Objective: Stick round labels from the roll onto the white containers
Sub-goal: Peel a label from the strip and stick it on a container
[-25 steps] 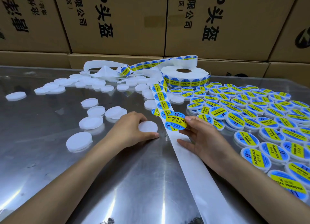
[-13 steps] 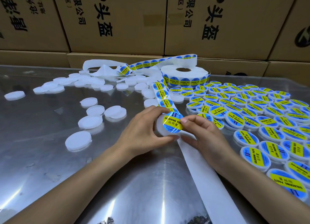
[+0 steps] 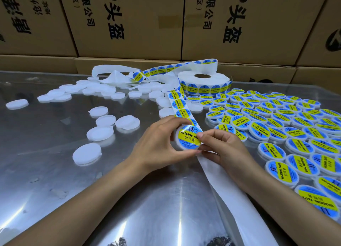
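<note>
My left hand (image 3: pixel 158 144) grips a round white container (image 3: pixel 180 141) tilted up above the table. A blue and yellow round label (image 3: pixel 189 138) lies on its face. The thumb and fingers of my right hand (image 3: pixel 219 146) press on the label's right edge. The label roll (image 3: pixel 203 83) lies flat at the back centre. Its strip of labels (image 3: pixel 180 103) runs toward me, and bare white backing (image 3: pixel 236 199) continues under my right wrist. Several plain white containers (image 3: pixel 100 133) lie on the left. Labelled containers (image 3: pixel 276 124) cover the right side.
The work surface is a shiny metal table (image 3: pixel 55 181). Cardboard boxes (image 3: pixel 129 24) with black print form a wall along the back. Loose white backing (image 3: pixel 110 74) is bunched at the back centre-left, among more plain containers.
My left hand lifted a plain container from the table. My right hand peeled a label off the strip and brought it onto the container; now it sits on its face.
</note>
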Action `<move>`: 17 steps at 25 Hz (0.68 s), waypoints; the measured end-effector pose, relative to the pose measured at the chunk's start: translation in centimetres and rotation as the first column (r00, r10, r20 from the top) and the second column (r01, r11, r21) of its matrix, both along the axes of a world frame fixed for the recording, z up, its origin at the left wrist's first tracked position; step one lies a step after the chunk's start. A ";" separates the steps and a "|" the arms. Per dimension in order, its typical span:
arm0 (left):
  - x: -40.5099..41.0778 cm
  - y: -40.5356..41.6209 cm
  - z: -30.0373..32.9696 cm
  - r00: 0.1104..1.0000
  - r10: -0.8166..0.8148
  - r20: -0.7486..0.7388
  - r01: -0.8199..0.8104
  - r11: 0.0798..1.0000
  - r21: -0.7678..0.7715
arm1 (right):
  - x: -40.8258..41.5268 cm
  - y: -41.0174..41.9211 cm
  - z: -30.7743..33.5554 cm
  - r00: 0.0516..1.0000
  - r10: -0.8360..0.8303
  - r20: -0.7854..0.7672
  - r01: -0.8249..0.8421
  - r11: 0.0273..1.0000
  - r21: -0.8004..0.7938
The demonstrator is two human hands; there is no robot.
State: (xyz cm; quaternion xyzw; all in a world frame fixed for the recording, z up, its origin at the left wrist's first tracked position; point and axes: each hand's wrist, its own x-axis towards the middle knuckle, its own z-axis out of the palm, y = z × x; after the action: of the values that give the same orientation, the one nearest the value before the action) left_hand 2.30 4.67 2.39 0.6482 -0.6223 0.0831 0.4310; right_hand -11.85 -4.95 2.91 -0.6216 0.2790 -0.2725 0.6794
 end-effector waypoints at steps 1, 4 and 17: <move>0.0 0.0 0.0 1.000 -0.004 0.003 0.004 1.000 -0.002 | 0.0 0.1 0.1 1.000 -0.001 -0.003 0.001 1.000 -0.001; -0.1 0.0 0.0 1.000 -0.013 0.023 0.013 1.000 -0.010 | 0.0 0.2 0.2 1.000 -0.009 0.002 0.009 1.000 0.006; -0.3 0.3 0.4 0.992 -0.013 0.123 0.014 1.000 -0.005 | 0.2 0.0 -0.2 1.000 -0.024 -0.002 0.024 0.998 -0.055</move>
State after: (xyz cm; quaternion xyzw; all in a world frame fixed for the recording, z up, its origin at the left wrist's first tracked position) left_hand 2.01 4.95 2.75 0.6363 -0.6518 0.1216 0.3942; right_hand -11.66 -4.92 2.70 -0.6371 0.2796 -0.2874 0.6583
